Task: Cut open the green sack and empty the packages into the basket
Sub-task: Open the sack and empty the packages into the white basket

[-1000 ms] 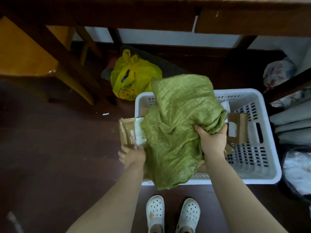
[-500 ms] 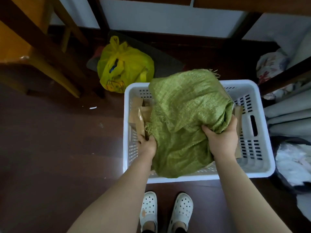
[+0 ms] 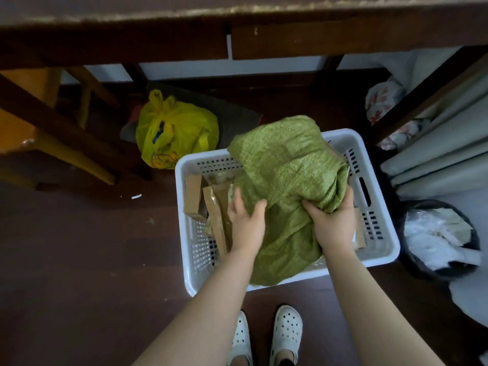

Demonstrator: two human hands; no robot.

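The green woven sack (image 3: 285, 175) lies bunched over the white perforated basket (image 3: 383, 233), draping over its near rim. My right hand (image 3: 332, 220) grips a fold of the sack at its right side. My left hand (image 3: 247, 220) rests on the sack's left edge with fingers spread and fairly straight, its thumb on the fabric. Brown cardboard packages (image 3: 211, 204) lie in the left part of the basket beside my left hand. Another package edge (image 3: 359, 233) shows at the right under the sack. What is inside the sack is hidden.
A yellow plastic bag (image 3: 174, 133) sits on the dark floor behind the basket. A wooden chair (image 3: 39, 128) stands at left and a dark table (image 3: 237, 30) spans the top. A lined waste bin (image 3: 438, 239) and grey rolls (image 3: 435, 165) stand at right. My white shoes (image 3: 266, 336) are below.
My left hand has moved from the packages at the sack's left edge onto the sack and spread its fingers. The packages have settled into the basket. My right hand keeps its grip.
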